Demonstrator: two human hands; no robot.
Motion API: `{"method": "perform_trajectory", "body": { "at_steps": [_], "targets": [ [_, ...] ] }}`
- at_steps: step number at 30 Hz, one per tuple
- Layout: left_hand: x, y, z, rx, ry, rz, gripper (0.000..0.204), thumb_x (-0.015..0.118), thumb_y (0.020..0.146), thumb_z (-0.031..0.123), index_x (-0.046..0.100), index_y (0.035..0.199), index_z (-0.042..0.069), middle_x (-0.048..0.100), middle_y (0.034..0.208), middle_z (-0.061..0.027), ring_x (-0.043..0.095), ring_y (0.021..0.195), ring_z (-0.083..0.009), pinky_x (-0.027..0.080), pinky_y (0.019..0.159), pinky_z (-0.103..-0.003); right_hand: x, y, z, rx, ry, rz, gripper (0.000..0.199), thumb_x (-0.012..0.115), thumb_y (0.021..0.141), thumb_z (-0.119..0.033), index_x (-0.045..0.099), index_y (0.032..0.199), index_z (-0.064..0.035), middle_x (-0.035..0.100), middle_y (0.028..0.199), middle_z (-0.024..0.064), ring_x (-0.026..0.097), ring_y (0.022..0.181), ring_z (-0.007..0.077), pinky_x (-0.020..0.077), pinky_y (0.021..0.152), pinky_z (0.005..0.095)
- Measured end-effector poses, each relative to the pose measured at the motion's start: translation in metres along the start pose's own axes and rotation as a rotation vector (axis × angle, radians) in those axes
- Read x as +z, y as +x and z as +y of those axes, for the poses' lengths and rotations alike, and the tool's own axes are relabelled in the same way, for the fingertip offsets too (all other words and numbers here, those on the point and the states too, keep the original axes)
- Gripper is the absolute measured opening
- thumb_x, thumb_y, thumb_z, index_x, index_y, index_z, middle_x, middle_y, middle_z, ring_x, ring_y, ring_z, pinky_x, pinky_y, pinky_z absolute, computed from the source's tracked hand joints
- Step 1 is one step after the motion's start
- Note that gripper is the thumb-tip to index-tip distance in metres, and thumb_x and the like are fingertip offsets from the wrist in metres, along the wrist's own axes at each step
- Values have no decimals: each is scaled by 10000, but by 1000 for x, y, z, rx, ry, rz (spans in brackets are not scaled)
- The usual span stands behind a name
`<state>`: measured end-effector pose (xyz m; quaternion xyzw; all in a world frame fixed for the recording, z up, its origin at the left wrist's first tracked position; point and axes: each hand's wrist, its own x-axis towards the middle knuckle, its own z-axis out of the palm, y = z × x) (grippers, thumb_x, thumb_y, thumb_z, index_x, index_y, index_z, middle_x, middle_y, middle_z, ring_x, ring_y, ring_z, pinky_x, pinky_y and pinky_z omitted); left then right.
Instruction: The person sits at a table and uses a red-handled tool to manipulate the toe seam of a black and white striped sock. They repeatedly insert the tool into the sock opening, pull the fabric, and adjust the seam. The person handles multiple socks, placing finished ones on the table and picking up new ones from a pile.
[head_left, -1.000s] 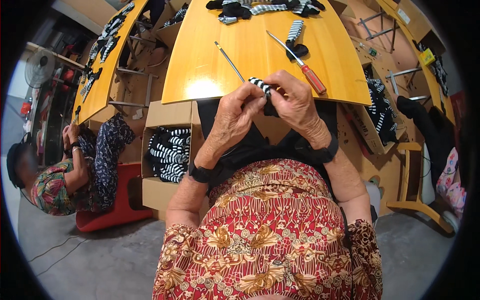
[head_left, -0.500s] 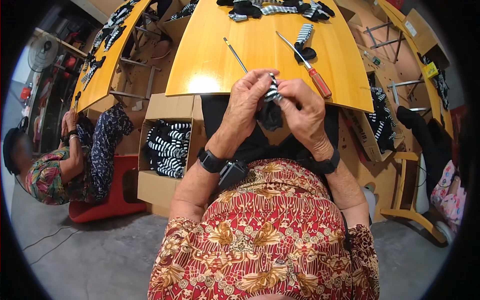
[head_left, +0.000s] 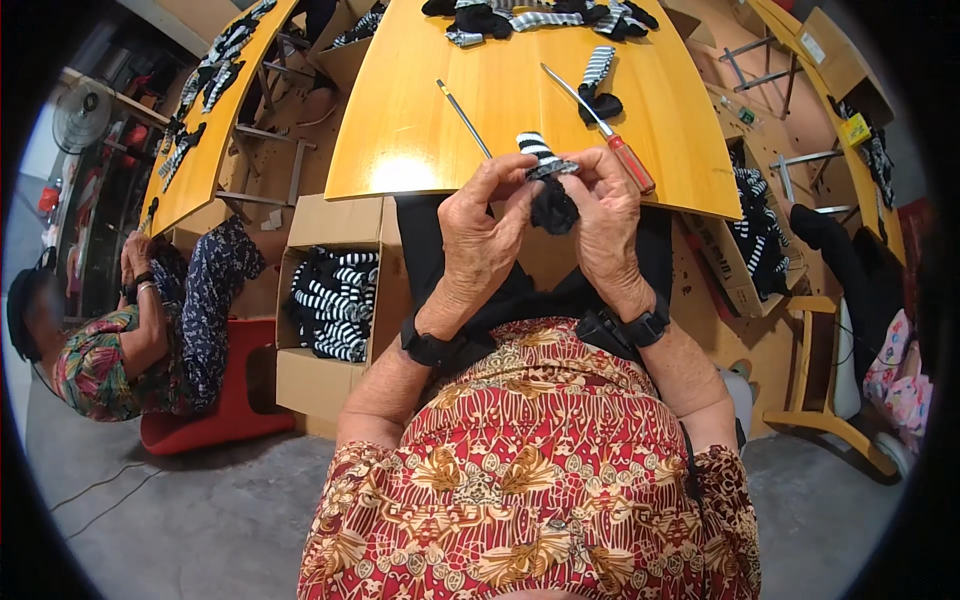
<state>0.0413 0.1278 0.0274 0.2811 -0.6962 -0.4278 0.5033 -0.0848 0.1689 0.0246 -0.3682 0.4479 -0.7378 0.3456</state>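
Note:
Between my two hands, just over the near edge of the table, is a black-and-white striped sock with a bunched black part hanging below. My left hand pinches its left side with thumb and fingers. On the other side my right hand grips the sock's folded edge. Beyond my left hand a thin metal rod lies on the wood, its near end close to my fingers. A screwdriver with a red handle rests just past my right hand. Behind it lies another striped sock with a black end.
The yellow wooden table carries a row of striped socks at its far end. Open cardboard boxes of socks stand left and right. At left a person sits on a red chair; another person's leg shows at right.
The sock's striped part now stands up above my fingers, and its black part is bunched tighter. My left hand has shifted slightly lower and left.

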Motion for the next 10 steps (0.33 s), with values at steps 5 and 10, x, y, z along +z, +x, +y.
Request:
{"method": "perform_trajectory", "body": {
  "at_steps": [5, 10],
  "targets": [
    [-2, 8, -9, 96, 248, 57, 168, 678, 837, 35, 654, 1003, 52, 670, 786, -92, 667, 694, -148, 517, 617, -262, -13, -1, 9, -57, -341, -114, 98, 647, 840, 1, 598, 921, -26, 581, 780, -10, 541, 731, 34, 456, 628, 196],
    [-14, 11, -2, 28, 287, -9, 138, 665, 843, 33, 652, 979, 44, 666, 782, -116, 669, 687, -172, 518, 627, -267, -27, 23, -29, -19, -403, -409, 214, 640, 876, -83, 640, 1086, -47, 644, 972, 21, 572, 868, 78, 517, 792, 252]
  ]
}}
